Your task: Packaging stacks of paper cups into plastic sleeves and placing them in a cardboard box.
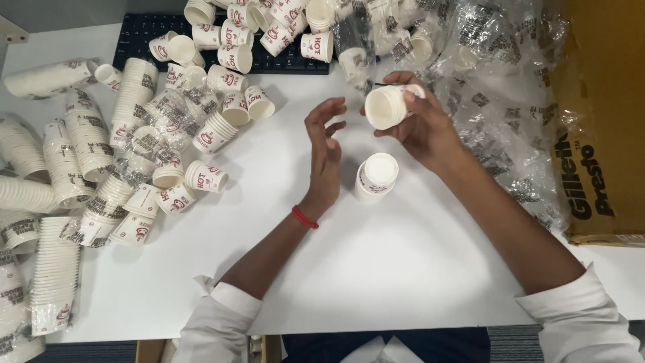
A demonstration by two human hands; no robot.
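Right hand: the right hand [420, 128] grips a white paper cup [388, 105] on its side, fingers wrapped round the wall, the open mouth turned toward the left hand.
Left hand: the left hand [325, 158] is open and holds nothing; its fingers are loosely curled, palm facing the held cup, just beside it but not touching.
Stack: a short stack of cups [376, 177] stands on the table [376, 269] between the two forearms, below the held cup and apart from both hands.
Wrist: a red band [304, 217] circles the left wrist; white sleeves [222, 316] are pushed back on both arms.
Loose cups: many single cups [222, 114] with red print lie tipped over to the left of the hands, well apart from them.
Sleeved stacks: long stacks [57, 269] in clear wrap lie along the left edge of the table.
Keyboard: a black keyboard [134, 33] sits at the far edge, partly covered by cups.
Wrap: crumpled clear plastic [497, 101] with dark print is heaped behind and to the right of the right hand.
Box: a brown carton [605, 121] stands at the right edge, touching the plastic.
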